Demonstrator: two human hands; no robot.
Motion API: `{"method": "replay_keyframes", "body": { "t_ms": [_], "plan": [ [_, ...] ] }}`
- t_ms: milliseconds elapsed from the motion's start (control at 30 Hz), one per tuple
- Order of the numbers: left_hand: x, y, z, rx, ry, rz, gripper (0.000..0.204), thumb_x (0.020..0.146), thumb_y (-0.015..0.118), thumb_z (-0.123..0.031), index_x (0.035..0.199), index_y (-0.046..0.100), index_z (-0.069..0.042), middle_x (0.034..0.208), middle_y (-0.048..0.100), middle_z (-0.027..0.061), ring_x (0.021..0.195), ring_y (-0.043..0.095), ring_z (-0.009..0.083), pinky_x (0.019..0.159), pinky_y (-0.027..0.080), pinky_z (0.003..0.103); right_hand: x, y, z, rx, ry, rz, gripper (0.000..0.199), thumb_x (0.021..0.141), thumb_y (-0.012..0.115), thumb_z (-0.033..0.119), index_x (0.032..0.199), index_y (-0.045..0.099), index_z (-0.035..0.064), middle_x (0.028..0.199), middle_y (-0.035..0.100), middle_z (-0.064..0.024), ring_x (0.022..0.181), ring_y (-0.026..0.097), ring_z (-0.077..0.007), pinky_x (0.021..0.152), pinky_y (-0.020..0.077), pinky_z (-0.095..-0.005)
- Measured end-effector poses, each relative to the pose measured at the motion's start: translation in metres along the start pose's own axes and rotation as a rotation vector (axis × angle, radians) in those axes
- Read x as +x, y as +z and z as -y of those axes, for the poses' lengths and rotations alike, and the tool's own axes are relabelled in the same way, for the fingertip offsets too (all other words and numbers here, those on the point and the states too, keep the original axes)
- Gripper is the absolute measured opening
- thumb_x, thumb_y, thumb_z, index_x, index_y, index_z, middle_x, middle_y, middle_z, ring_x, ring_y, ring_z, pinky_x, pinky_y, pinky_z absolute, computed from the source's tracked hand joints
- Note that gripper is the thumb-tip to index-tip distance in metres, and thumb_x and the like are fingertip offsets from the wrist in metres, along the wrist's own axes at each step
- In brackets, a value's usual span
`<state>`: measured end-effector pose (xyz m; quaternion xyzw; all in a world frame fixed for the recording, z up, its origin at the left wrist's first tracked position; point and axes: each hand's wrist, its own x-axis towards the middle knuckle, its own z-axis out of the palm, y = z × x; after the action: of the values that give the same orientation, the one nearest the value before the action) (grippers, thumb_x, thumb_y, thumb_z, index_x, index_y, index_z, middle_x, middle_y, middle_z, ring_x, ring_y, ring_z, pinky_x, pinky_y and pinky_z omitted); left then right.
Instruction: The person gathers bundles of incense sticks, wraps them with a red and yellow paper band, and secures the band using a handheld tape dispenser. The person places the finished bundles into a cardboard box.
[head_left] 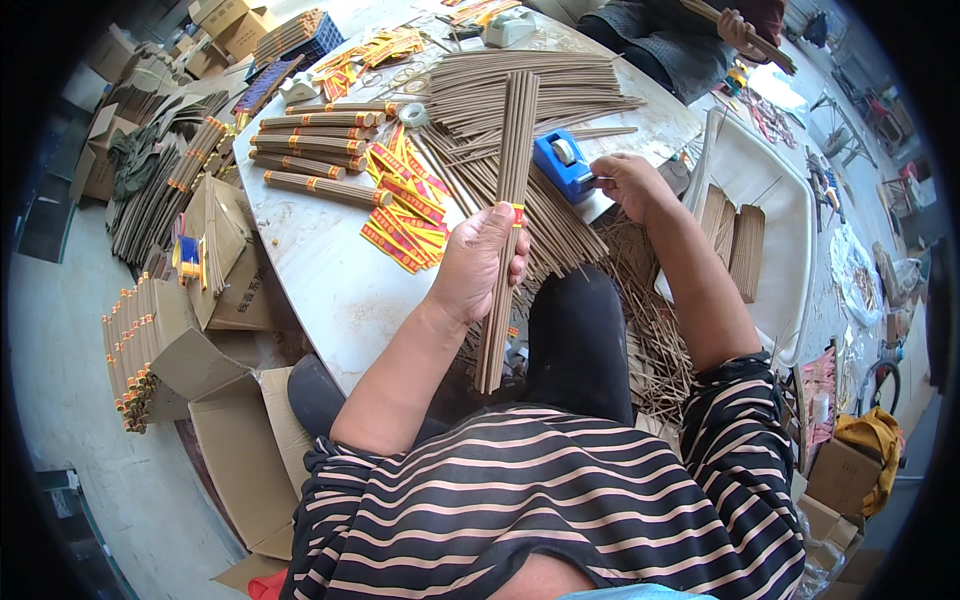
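Note:
My left hand (474, 262) is closed round a bundle of brown incense sticks (514, 135), held upright and slightly tilted above the table edge. A red and yellow paper band (518, 215) wraps the bundle beside my thumb. My right hand (630, 186) pinches at the near end of a blue tape dispenser (566, 165), where the tape comes off; the strip itself is too fine to make out. Loose incense sticks (500, 90) lie spread behind and under the dispenser. Flat red and yellow paper labels (408, 215) are heaped left of my left hand.
Banded incense bundles (312, 145) are stacked on the table's left. A white tub (790, 240) with more sticks stands right. Open cardboard boxes (225, 425) sit at lower left. Across the table, another person's hand (738, 32) holds sticks. Loose sticks (655, 340) lie beside my leg.

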<state>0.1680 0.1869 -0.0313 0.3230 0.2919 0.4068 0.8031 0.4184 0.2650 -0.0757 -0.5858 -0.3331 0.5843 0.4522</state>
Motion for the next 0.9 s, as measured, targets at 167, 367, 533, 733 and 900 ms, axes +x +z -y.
{"method": "replay_keyframes", "body": {
  "t_ms": [167,367,533,733,900],
  "plan": [
    [-0.002,0.003,0.004,0.025,-0.007,0.0,0.03,0.094,0.047,-0.031,0.096,0.052,-0.002,0.072,0.053,0.004,0.054,0.049,0.0094,0.048,0.042,0.022,-0.016,0.004,-0.016,0.05,-0.112,-0.065,0.011,0.065,0.063,0.009,0.068,0.059,-0.0016,0.065,0.052,-0.0025,0.06,0.043,-0.012,0.055,0.0324,-0.0257],
    [-0.012,0.002,0.0,0.028,0.015,-0.022,0.03,0.094,0.048,-0.032,0.096,0.051,-0.002,0.072,0.053,0.0042,0.054,0.049,0.0098,0.048,0.042,0.021,-0.013,0.012,-0.025,0.06,-0.094,-0.182,0.012,0.068,0.065,0.006,0.069,0.057,-0.0026,0.067,0.055,-0.0055,0.06,0.049,-0.0131,0.057,0.038,-0.0253],
    [-0.02,-0.002,-0.003,0.01,0.041,-0.017,0.03,0.093,0.048,-0.032,0.097,0.052,-0.002,0.072,0.053,0.0046,0.054,0.049,0.0101,0.048,0.042,0.02,-0.012,0.011,-0.024,0.032,-0.056,-0.151,0.009,0.068,0.063,0.003,0.066,0.056,-0.0028,0.064,0.054,-0.0062,0.056,0.05,-0.0139,0.052,0.0403,-0.0266],
    [-0.027,-0.002,-0.006,-0.027,0.052,-0.033,0.03,0.093,0.048,-0.033,0.096,0.052,-0.003,0.072,0.054,0.0048,0.054,0.05,0.0098,0.048,0.042,0.02,-0.004,0.015,-0.034,0.118,-0.119,-0.226,0.01,0.067,0.061,0.001,0.06,0.054,-0.0023,0.061,0.052,-0.0062,0.052,0.049,-0.0145,0.047,0.0391,-0.0275],
    [-0.033,0.0,-0.005,-0.016,0.046,-0.068,0.028,0.093,0.05,-0.033,0.092,0.05,-0.004,0.069,0.052,0.0027,0.051,0.047,0.0081,0.045,0.04,0.019,0.0,0.021,-0.034,0.094,-0.118,-0.315,0.011,0.065,0.06,0.001,0.057,0.053,-0.0012,0.057,0.05,-0.0058,0.049,0.047,-0.0151,0.046,0.0388,-0.0279]
  ]
}}
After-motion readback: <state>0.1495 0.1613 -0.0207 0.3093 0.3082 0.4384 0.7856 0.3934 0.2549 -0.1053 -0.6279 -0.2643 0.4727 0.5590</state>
